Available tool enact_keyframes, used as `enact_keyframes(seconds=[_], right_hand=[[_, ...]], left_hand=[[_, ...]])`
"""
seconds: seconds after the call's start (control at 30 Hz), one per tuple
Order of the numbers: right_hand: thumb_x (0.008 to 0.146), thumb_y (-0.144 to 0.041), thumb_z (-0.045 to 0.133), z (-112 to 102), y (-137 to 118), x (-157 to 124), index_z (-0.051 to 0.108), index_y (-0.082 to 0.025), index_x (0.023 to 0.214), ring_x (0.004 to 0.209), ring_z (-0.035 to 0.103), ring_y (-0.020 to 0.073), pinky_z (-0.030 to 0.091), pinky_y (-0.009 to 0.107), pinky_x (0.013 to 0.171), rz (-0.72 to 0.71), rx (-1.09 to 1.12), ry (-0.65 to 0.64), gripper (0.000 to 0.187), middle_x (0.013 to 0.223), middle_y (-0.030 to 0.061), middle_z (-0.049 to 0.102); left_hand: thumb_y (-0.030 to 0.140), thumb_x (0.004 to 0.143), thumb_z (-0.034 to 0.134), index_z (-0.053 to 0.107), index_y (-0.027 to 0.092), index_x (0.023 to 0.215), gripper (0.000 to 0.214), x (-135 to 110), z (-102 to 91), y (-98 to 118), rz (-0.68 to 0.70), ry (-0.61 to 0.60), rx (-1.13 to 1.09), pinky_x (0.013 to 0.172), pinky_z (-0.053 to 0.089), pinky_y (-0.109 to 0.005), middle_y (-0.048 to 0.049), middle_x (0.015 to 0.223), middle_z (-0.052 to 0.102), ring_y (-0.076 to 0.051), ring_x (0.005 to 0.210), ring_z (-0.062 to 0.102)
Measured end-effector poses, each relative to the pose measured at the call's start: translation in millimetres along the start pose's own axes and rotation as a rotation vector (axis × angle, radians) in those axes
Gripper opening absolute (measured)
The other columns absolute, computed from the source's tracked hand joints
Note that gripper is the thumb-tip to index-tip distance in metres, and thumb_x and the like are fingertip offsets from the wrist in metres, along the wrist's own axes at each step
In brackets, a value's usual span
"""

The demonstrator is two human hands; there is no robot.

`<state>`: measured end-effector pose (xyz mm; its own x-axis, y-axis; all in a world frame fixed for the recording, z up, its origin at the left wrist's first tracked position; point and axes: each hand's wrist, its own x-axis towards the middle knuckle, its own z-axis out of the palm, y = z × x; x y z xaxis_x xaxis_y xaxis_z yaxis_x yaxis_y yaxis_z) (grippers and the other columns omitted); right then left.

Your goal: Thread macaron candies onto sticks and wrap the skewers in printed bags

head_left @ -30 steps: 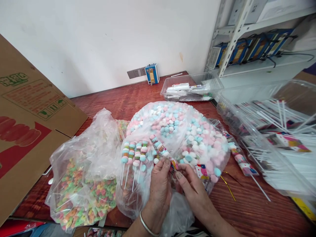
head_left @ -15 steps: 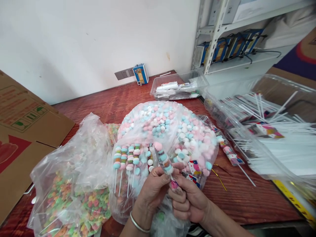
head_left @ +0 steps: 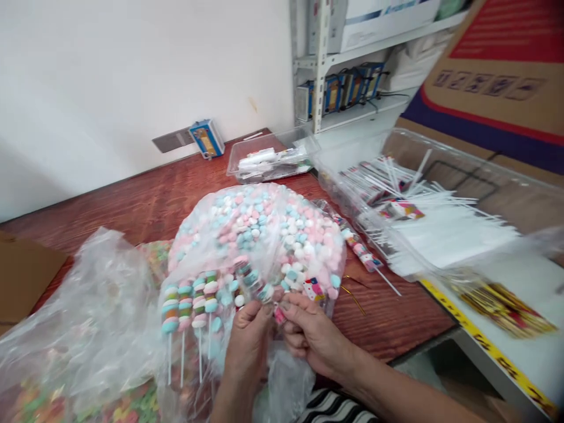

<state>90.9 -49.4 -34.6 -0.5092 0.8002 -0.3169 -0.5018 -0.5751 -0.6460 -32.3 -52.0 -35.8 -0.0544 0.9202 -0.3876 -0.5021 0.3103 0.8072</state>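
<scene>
Both hands pinch the lower end of a marshmallow skewer (head_left: 252,278) in a clear printed wrapper. My left hand (head_left: 247,332) grips just below the candies. At the wrapper's gathered pink end, my right hand (head_left: 311,330) has its fingers closed. The stick is hidden by the fingers. Behind them lies a big clear bag of pink, blue and white marshmallows (head_left: 255,220). Several unwrapped marshmallow skewers (head_left: 185,305) with coloured jelly rings rest on the bag to the left. A wrapped skewer (head_left: 363,254) lies to the right, near gold twist ties (head_left: 355,298).
A clear bag of ring candies (head_left: 136,405) lies at lower left. On the right, a large clear bin (head_left: 423,264) holds white sticks and wrappers. A smaller clear box (head_left: 233,167) and a blue device (head_left: 207,139) stand at the back. Gold ties (head_left: 506,308) lie at far right.
The camera has turned to the right, so the table's contents appear farther left. Both hands still grip the wrapped skewer, now closer together at its neck.
</scene>
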Motion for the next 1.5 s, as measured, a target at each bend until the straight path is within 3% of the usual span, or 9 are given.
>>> enact_keyframes(seconds=[0.1,0.23,0.33,0.4,0.47,0.57,0.87,1.1,1.5], right_hand=[[0.081,-0.057,0.061,0.6,-3.0,-6.8,0.041,-0.025,0.076,0.038,0.009,0.0041,0.019,0.017,0.038,0.128,0.021,-0.191,0.038,0.049,-0.0141,0.020],[0.088,-0.049,0.055,-5.9,-12.7,-18.0,0.048,-0.022,0.070,0.042,0.032,0.0075,0.036,0.023,0.047,0.020,-0.138,-0.115,0.033,0.055,-0.0088,0.034],[0.086,-0.034,0.063,-32.5,-23.7,-35.3,0.060,-0.021,0.076,0.076,0.052,0.0149,0.043,0.027,0.072,-0.204,-0.420,0.151,0.017,0.080,-0.0007,0.055],[0.094,-0.029,0.053,-58.7,-27.0,-50.0,0.064,-0.021,0.090,0.090,0.054,0.0196,0.042,0.032,0.082,-0.443,-1.062,0.534,0.014,0.093,0.0042,0.061],[0.095,-0.027,0.051,-83.6,-24.7,-62.2,0.063,-0.019,0.098,0.091,0.056,0.0230,0.041,0.035,0.083,-0.469,-1.528,0.815,0.015,0.098,0.0088,0.063],[0.095,-0.022,0.050,-105.5,-14.8,-68.9,0.062,-0.017,0.089,0.084,0.056,0.0244,0.038,0.036,0.077,-0.353,-1.914,0.952,0.014,0.089,0.0101,0.064],[0.097,-0.019,0.039,-105.9,-27.6,-67.1,0.048,-0.022,0.078,0.067,0.061,0.0177,0.041,0.029,0.064,-0.411,-1.788,0.849,0.021,0.075,0.0035,0.063],[0.098,-0.023,0.041,-45.2,-24.2,-49.1,0.045,-0.024,0.080,0.058,0.058,0.0167,0.036,0.027,0.055,-0.712,-1.566,0.631,0.018,0.069,0.0007,0.058],[0.101,-0.013,0.035,-14.1,6.3,-9.5,0.050,-0.021,0.075,0.059,0.050,0.0170,0.036,0.030,0.058,-0.961,-1.867,0.477,0.030,0.067,0.0037,0.054]], left_hand=[[0.038,0.054,0.089,0.071,0.016,0.062,0.029,-3.2,-4.1,0.7,-0.117,-0.164,-0.046,0.082,0.053,-0.037,-0.0085,0.077,0.074,-0.024,0.083,0.069],[0.038,0.051,0.091,0.071,0.017,0.060,0.030,-3.8,2.5,1.5,-0.087,-0.140,0.017,0.084,0.055,-0.042,-0.0067,0.068,0.071,-0.028,0.086,0.070],[0.035,0.055,0.089,0.073,0.018,0.065,0.025,1.5,3.5,4.3,0.050,0.002,0.076,0.084,0.056,-0.039,-0.0050,0.078,0.075,-0.025,0.085,0.070],[0.035,0.060,0.087,0.074,0.019,0.069,0.023,5.3,-1.7,7.2,0.163,0.070,0.134,0.085,0.055,-0.037,-0.0033,0.083,0.076,-0.023,0.085,0.070],[0.037,0.066,0.082,0.075,0.021,0.076,0.020,6.0,-8.5,10.5,0.278,0.106,0.253,0.084,0.054,-0.035,-0.0014,0.082,0.075,-0.022,0.085,0.069],[0.036,0.076,0.074,0.075,0.022,0.088,0.019,0.8,-13.4,16.7,0.405,0.093,0.614,0.079,0.051,-0.030,-0.0006,0.081,0.073,-0.020,0.082,0.065],[0.023,0.093,0.047,0.066,0.021,0.091,0.019,-5.0,-2.9,27.7,0.804,-0.092,1.302,0.074,0.047,-0.027,-0.0037,0.089,0.066,-0.018,0.083,0.062],[0.003,0.086,0.042,0.066,0.020,0.102,0.033,-6.0,1.0,2.5,0.978,-0.046,1.558,0.075,0.048,-0.032,-0.0069,0.087,0.062,-0.021,0.083,0.060],[0.014,0.090,0.053,0.066,0.023,0.107,0.024,-9.3,7.2,-4.2,0.930,0.092,1.368,0.071,0.043,-0.030,-0.0065,0.084,0.068,-0.021,0.077,0.062]])
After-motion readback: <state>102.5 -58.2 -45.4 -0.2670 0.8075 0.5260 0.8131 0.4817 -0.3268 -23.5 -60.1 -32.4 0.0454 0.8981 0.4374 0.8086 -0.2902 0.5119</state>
